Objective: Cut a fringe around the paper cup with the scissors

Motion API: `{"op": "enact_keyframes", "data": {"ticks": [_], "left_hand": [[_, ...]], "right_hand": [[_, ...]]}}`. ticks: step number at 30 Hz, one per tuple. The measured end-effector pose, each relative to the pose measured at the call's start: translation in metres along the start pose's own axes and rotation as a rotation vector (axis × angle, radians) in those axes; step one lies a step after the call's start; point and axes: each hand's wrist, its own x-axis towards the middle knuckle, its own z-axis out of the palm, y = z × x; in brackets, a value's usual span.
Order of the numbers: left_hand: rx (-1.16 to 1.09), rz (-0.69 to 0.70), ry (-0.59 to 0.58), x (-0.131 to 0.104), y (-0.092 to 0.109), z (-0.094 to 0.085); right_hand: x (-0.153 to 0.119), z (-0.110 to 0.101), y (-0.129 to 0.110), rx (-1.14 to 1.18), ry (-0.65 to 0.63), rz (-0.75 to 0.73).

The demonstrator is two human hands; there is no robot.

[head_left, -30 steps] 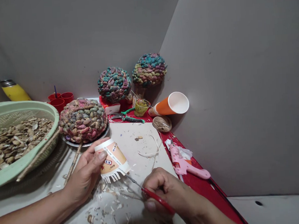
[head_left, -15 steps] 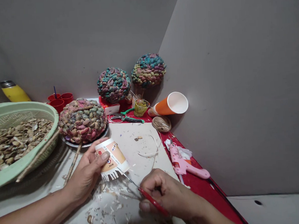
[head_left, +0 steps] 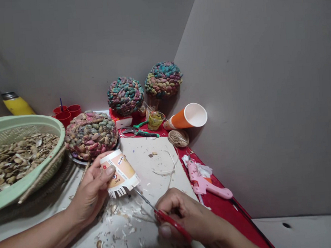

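Between the thumb and fingers of my left hand (head_left: pixel 94 185) is a paper cup (head_left: pixel 122 167), tilted, its white and tan side toward me. Its lower rim is cut into a fringe of narrow strips. My right hand (head_left: pixel 180 213) grips red-handled scissors (head_left: pixel 172 224), and their metal blades reach up to the fringed rim at its right end. Whether the blade tips touch the paper is hard to tell. White paper scraps and shell bits (head_left: pixel 127 232) lie on the board below both hands.
A green basket of shells (head_left: pixel 32 163) stands at left, beside a shell-covered ball (head_left: pixel 91 135). Two more coloured balls (head_left: pixel 125 95) are at the back. Green-handled pliers (head_left: pixel 146 133), orange paper cups (head_left: pixel 179 118), twine (head_left: pixel 178 138) and a pink glue gun (head_left: pixel 199 178) lie along the right side.
My left hand and the cup have shifted slightly left. The scissor blades have drawn back from the cup's wall to its fringed rim, and the red handles look wider apart.
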Motion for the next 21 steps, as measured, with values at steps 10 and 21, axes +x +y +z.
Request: {"op": "enact_keyframes", "data": {"ticks": [10,21], "left_hand": [[-0.013,-0.024,-0.025,0.0009,-0.0033,-0.0018],[0.006,-0.024,0.013,0.0014,-0.0028,-0.0008]], "right_hand": [[0.0017,0.0016,-0.0017,-0.002,0.012,-0.035],[0.0012,0.0010,-0.0056,0.033,0.003,-0.069]]}}
